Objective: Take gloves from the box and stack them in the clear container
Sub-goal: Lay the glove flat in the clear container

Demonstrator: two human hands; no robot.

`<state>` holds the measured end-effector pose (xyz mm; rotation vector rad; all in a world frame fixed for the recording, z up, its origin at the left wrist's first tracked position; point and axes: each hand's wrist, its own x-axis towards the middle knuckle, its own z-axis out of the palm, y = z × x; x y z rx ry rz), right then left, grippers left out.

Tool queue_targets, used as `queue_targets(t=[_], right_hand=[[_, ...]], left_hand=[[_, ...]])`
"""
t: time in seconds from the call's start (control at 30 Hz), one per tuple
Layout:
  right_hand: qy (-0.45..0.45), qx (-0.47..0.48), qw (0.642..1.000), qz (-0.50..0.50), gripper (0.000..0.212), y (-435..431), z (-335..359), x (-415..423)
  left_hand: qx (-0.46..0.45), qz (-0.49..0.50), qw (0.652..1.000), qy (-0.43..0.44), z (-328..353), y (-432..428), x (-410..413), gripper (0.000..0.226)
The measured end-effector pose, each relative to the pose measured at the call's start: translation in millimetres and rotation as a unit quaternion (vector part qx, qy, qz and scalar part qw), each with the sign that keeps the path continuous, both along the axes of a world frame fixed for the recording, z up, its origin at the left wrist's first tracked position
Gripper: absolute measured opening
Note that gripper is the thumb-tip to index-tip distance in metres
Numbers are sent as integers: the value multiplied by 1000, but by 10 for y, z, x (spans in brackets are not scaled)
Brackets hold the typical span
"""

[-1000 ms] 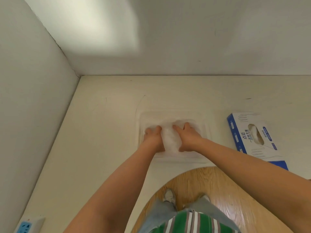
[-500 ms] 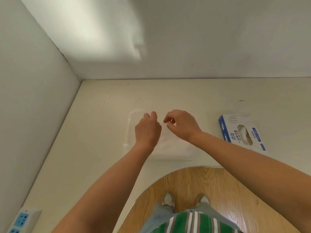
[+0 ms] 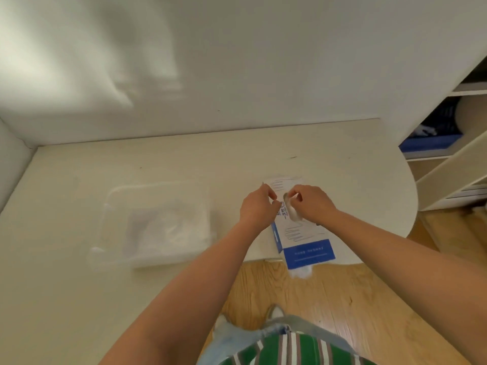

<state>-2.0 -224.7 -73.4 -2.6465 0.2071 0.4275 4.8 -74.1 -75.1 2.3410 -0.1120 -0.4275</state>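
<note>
Clear container (image 3: 110,204): translucent plastic, frosted-looking, smooth walls; gloves (image 3: 168,227) in it are thin filmy plastic, whitish, crinkled. Box (image 3: 308,250): printed cardboard, white and blue, smooth with a slight sheen; table (image 3: 66,299) cream, smooth, matt; wall (image 3: 263,61) white, matt, looks painted. Floor (image 3: 329,299) light wood-grain boards, a bit glossy; shirt (image 3: 290,349) striped knit cloth, jeans (image 3: 237,335) pale faded denim.
</note>
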Motion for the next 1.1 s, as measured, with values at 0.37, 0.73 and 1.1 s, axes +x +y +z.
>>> queue_targets(t=[0.37, 0.73, 1.1], right_hand=[[14, -95, 989, 110, 36, -107, -544, 56], [-64, 143, 988, 4, 3, -258, -562, 9], [-166, 446, 875, -92, 9, -337, 84, 118]], left_hand=[[85, 21, 993, 81, -461, -378, -68, 29], [174, 32, 981, 78, -442, -492, -30, 27], [206, 18, 974, 95, -398, -521, 14, 21]])
